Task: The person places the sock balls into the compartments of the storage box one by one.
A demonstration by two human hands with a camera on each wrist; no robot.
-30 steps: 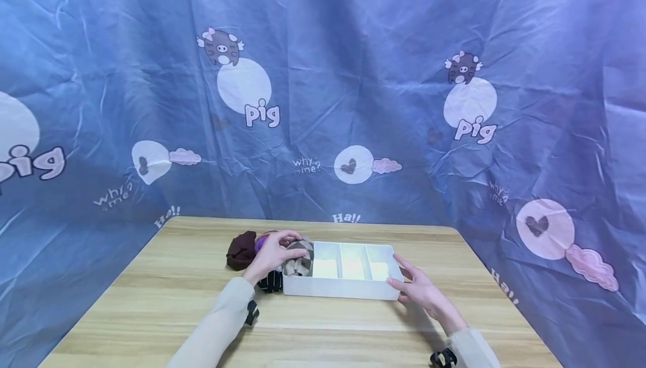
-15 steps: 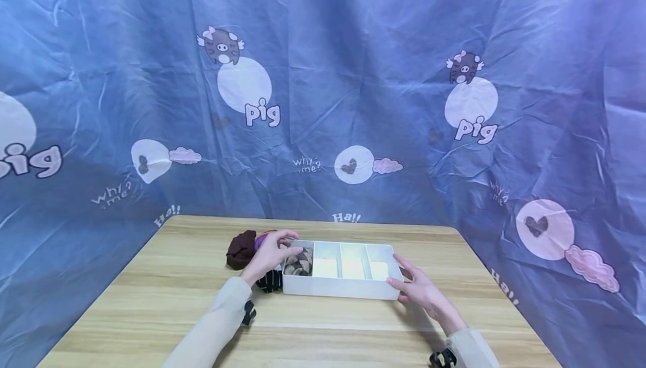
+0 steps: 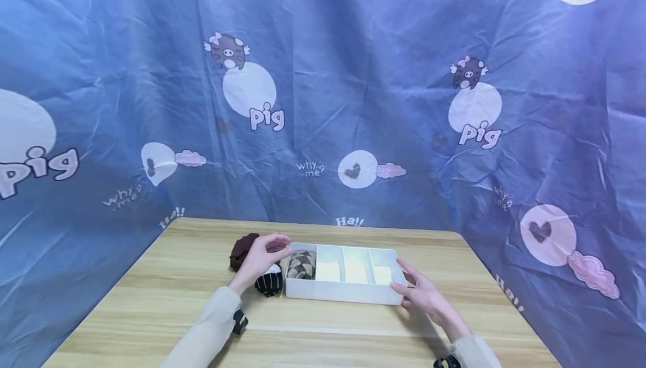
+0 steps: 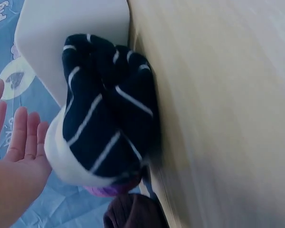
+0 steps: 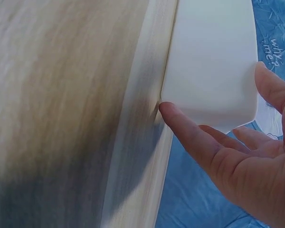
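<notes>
A white divided box (image 3: 348, 292) lies on the table. A brown-and-beige checked rolled sock (image 3: 303, 266) sits in its leftmost compartment. My left hand (image 3: 258, 258) hovers just left of that compartment, fingers loosely extended and holding nothing. Below it on the table is a black rolled sock with white stripes and a white part (image 4: 109, 109), beside the box's left end. A purple bundle (image 4: 115, 191) and a dark brown bundle (image 3: 244, 249) lie behind it, partly hidden. My right hand (image 3: 424, 296) grips the box's right end, thumb at the rim and fingers round the corner.
The box's other compartments hold nothing visible. A wood-grain table (image 3: 323, 334) spreads in front, and a blue printed curtain (image 3: 323, 104) hangs behind and along both sides. Black bands (image 3: 240, 322) are worn on both wrists.
My left hand has let go of the checked sock, which has settled down into the left compartment, and has drawn back to the left. My right hand stays on the box.
</notes>
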